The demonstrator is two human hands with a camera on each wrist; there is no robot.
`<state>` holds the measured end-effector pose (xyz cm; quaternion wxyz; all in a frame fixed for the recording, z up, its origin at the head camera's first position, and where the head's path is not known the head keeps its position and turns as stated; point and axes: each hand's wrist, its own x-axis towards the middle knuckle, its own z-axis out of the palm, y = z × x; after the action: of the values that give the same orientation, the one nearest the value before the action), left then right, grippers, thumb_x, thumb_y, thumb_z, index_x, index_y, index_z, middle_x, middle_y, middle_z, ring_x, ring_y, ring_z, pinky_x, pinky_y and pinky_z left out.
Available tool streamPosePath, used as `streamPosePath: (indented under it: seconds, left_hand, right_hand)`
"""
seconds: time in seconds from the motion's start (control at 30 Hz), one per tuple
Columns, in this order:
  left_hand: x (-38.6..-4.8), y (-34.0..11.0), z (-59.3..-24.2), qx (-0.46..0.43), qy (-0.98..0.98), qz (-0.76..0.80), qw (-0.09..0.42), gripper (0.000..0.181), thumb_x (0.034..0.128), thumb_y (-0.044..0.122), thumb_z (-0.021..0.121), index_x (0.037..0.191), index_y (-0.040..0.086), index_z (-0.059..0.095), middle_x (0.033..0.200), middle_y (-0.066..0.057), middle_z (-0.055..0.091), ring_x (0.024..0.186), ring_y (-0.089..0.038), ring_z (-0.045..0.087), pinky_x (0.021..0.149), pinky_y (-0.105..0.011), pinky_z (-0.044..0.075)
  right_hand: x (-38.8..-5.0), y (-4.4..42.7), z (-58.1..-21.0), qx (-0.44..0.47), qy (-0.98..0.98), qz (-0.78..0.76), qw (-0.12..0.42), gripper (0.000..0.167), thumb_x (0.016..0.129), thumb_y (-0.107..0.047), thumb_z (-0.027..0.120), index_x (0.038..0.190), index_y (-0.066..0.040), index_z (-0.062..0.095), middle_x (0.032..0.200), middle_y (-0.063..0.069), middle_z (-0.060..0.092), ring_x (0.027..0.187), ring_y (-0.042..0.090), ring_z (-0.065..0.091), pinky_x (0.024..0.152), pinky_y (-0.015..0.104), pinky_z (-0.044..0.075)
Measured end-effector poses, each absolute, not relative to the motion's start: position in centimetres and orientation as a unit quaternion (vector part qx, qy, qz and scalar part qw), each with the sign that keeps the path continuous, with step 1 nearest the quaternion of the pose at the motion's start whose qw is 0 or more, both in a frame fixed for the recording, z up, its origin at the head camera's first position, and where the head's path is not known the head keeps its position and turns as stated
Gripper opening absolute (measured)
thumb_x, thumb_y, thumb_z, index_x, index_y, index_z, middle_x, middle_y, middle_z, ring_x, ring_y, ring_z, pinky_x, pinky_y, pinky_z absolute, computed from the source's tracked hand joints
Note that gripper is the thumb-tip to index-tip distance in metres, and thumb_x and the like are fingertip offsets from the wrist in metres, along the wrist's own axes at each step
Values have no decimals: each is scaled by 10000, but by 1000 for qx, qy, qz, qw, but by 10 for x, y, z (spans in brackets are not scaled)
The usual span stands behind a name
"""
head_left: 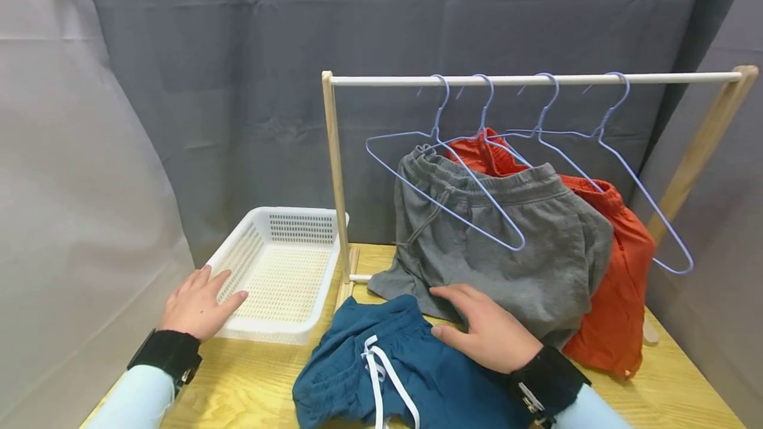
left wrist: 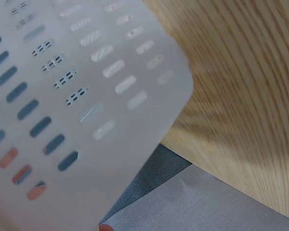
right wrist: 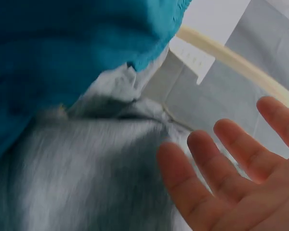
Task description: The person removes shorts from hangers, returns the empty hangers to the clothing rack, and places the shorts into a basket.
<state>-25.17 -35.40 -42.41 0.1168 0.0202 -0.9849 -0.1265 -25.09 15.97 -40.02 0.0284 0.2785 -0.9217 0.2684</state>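
My left hand is at the near left side of a white plastic basket, fingers spread and relaxed. In the left wrist view the slotted basket wall fills much of the picture, with a fingertip just showing below. My right hand, its fingers loosely extended, is over dark blue shorts with a white drawstring. Grey shorts lie just beyond it. The right wrist view shows the fingers apart, holding nothing, near grey cloth and blue cloth.
A wooden rack with a white rail stands across the back. Several lilac hangers hang from it, in front of and among the grey shorts and an orange garment. Grey curtains enclose the wooden table.
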Motion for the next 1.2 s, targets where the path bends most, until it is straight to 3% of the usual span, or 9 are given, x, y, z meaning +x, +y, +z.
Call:
streamPosePath:
  seconds: [0.17,0.43,0.8,1.2]
  left_hand:
    - [-251,-353,-424,27,-984,-129,118,865,952,721,440,1482,38,465,1545,-355,291,1417,-541,218,1050,-765,187]
    - [-250,-351,-426,29,-984,-127,122,845,957,703,450,1474,34,476,1540,-355,299,1413,-538,220,1041,-766,191]
    - [-246,-349,-422,28,-984,-124,125,834,959,681,481,1469,21,485,1539,-359,296,1413,-541,224,1052,-752,195]
    - [-246,-347,-422,30,-985,-122,118,830,965,667,485,1474,11,473,1543,-363,287,1419,-547,202,1066,-750,182]
  right_hand:
    - [-255,137,-408,289,-917,276,-4,767,879,-760,551,1499,-314,479,1468,-43,471,1337,214,458,1065,525,416]
    - [-259,99,-425,331,-902,274,-46,753,892,-677,630,1533,-335,432,1517,-10,429,1377,243,425,1078,522,403]
    - [-267,60,-443,329,-916,209,-92,989,743,-859,608,1567,-365,375,1601,62,345,1424,347,377,1033,561,433]
    - [-272,46,-452,321,-922,177,-124,1059,680,-755,773,1576,-392,340,1616,90,318,1442,377,352,1043,583,420]
